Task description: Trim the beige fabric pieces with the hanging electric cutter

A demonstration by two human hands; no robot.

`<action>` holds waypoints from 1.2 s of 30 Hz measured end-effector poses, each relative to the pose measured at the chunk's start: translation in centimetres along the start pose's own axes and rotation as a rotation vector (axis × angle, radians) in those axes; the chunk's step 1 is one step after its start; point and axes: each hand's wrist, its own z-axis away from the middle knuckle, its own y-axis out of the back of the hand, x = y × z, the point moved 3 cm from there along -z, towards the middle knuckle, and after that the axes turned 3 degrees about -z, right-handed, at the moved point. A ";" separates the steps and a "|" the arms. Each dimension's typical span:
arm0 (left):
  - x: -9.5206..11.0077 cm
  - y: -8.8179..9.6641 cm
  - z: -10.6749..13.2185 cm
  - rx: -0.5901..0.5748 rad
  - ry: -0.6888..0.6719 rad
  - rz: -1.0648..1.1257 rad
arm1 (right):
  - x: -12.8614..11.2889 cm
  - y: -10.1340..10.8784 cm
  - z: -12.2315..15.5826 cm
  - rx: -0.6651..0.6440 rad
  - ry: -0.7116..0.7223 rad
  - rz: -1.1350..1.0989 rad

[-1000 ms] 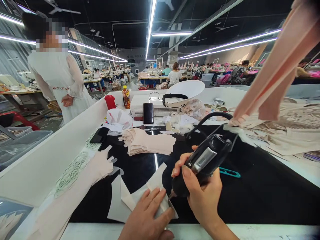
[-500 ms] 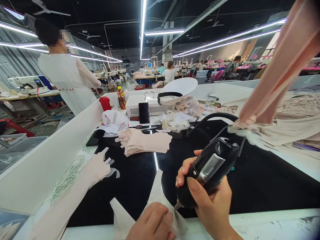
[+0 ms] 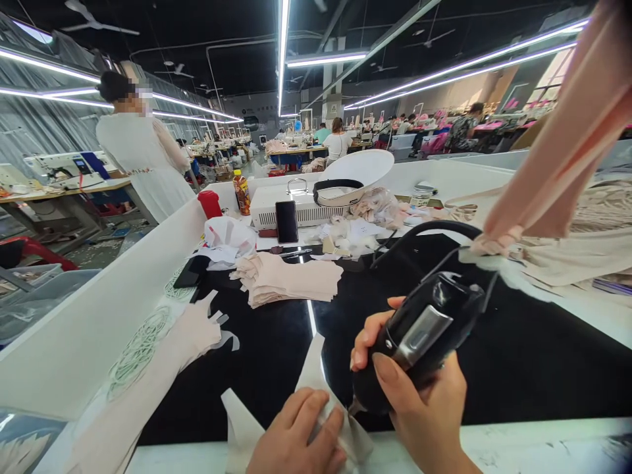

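My right hand (image 3: 429, 395) is wrapped round a black corded hand tool (image 3: 419, 336) with a silver plate on its side. Its narrow metal tip (image 3: 353, 407) points down at a pale fabric piece (image 3: 312, 368) near the table's front edge. On that piece lies my left hand (image 3: 299, 431), its bent fingers holding the cloth just left of the tip. What the fingertips do underneath is partly hidden. One pointed flap of pale fabric (image 3: 241, 421) spreads out left of this hand.
A stack of pale cut pieces (image 3: 291, 280) lies ahead on the black tabletop (image 3: 276, 342). Long fabric (image 3: 148, 382) and green cord coils (image 3: 141, 349) line the left wall. Pink cloth (image 3: 548, 151) hangs at right. Behind are a phone (image 3: 287, 222) and a white vented box (image 3: 266, 214).
My left hand's fingers have shifted slightly on the fabric. The tool stays at nearly the same spot beside them. The view has moved a little, and the standing person at left appears further right.
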 end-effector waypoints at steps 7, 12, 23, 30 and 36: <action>0.0 -0.1 0.5 -0.014 0.029 0.024 | -0.1 -0.1 0.1 -0.018 0.000 0.012; -0.1 -0.2 0.5 -0.019 0.016 -0.005 | -0.2 0.0 0.0 -0.001 0.007 0.017; 0.2 -0.6 0.6 0.009 0.067 -0.025 | 0.9 -0.7 -0.5 0.032 0.018 0.007; 0.2 -1.1 1.4 -0.079 0.075 -0.012 | 1.0 -0.8 -0.8 0.027 0.039 0.050; 0.1 -0.9 0.8 0.012 0.086 -0.019 | 1.2 -1.3 -1.3 0.033 0.065 0.019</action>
